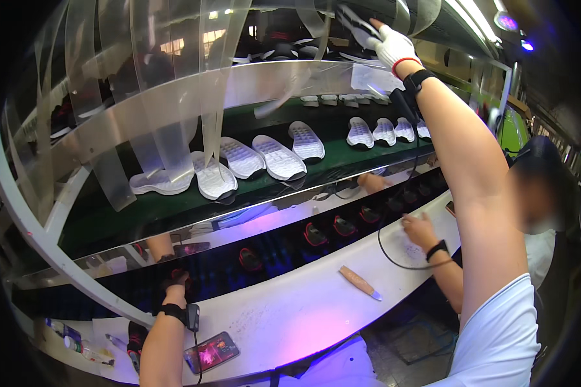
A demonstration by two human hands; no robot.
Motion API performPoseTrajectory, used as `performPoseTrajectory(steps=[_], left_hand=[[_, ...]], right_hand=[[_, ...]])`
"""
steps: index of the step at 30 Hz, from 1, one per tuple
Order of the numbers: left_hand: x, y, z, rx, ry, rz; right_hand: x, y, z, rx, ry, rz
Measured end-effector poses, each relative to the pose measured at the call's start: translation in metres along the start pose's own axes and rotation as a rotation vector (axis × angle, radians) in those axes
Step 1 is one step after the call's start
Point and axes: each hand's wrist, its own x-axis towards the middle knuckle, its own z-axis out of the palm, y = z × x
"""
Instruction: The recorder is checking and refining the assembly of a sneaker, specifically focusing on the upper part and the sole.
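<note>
My left hand (178, 278) is low on the left, over the dark lower belt, its fingers curled on a small black shoe with red trim; dark surroundings partly hide the grip. Raised high to the right, my right hand (394, 48) wears a white glove with a red cuff. Its fingers are closed on a blurred whitish piece (360, 31) beside the upper shelf, which I cannot make out. White shoe soles (279, 158) lie in a row on the green belt (239, 193) between my hands. Several black shoes with red trim (344, 226) stand along the lower belt.
Clear plastic strips (152, 84) hang at the upper left, behind a curved white frame (51, 251). On the white ledge lie a phone (212, 352), a wooden-handled tool (360, 282) and bottles (87, 351). A co-worker's hand (421, 232) reaches over the ledge at right. A cable (382, 242) hangs down.
</note>
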Motion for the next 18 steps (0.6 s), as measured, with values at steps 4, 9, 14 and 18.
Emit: performPoseTrajectory(steps=[4, 9, 14, 18], left_hand=[[0.045, -0.035, 0.015, 0.650, -0.021, 0.366], [0.003, 0.017, 0.021, 0.306, -0.038, -0.033], [-0.183, 0.056, 0.006, -0.691, -0.681, -0.105], [-0.315, 0.036, 0.014, -0.698, -0.921, -0.249]], right_hand=[[0.017, -0.001, 0.060, 0.258, 0.030, -0.130], [0.029, -0.072, 0.083, 0.338, 0.075, -0.256], [-0.054, -0.167, 0.083, 0.400, 0.296, -0.367], [-0.175, -0.279, 0.076, 0.597, 0.251, -0.558]])
